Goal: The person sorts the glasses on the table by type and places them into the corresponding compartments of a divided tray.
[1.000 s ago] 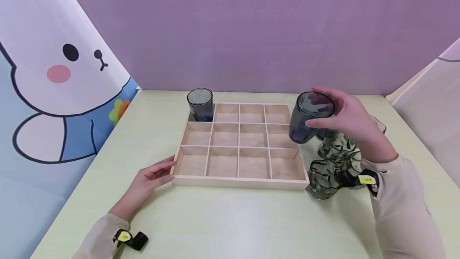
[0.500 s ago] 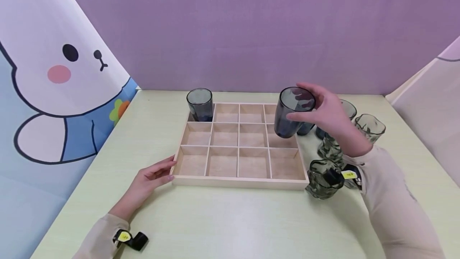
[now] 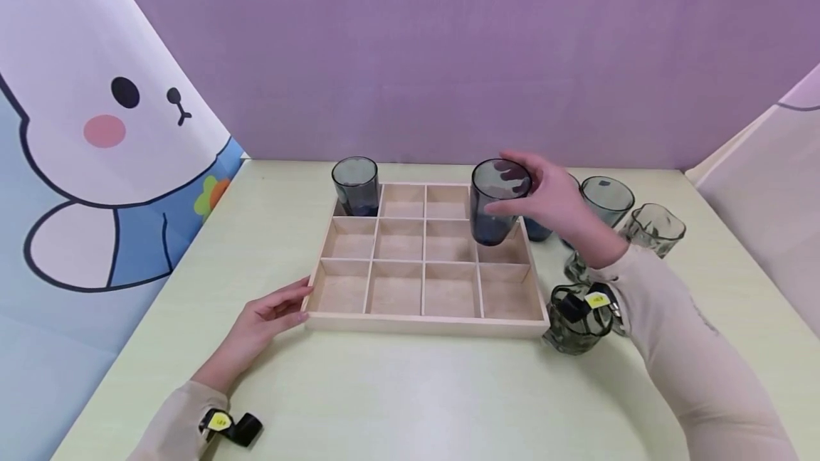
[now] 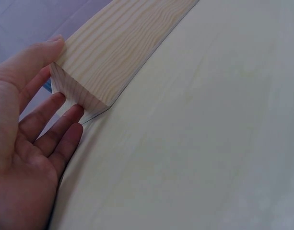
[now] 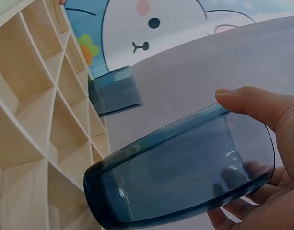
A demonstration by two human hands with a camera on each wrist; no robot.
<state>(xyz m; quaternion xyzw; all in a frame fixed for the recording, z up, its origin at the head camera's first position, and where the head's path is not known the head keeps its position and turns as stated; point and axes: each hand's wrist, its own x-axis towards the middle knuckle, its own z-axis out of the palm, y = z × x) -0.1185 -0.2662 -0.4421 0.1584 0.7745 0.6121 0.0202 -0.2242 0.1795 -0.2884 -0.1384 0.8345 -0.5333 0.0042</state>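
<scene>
We hold a dark glass [image 3: 488,223] near its rim, between thumb and fingers of our right grip [image 3: 552,198], above the right part of the wooden tray [image 3: 426,324]; our left grip [image 3: 269,313], fingers loose, touches its near left corner.

Smoky blue glass [image 5: 178,170], pale wood-grained tray [image 3: 426,325]

Beige sleeves [image 3: 685,354], black wrist cameras [image 3: 246,430] (each with a yellow label [image 3: 220,421]).

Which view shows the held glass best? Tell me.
The right wrist view: the glass appears close up, base to rim. The head view shows it smaller, partly covered by the right hand; the left wrist view does not show it.
</scene>
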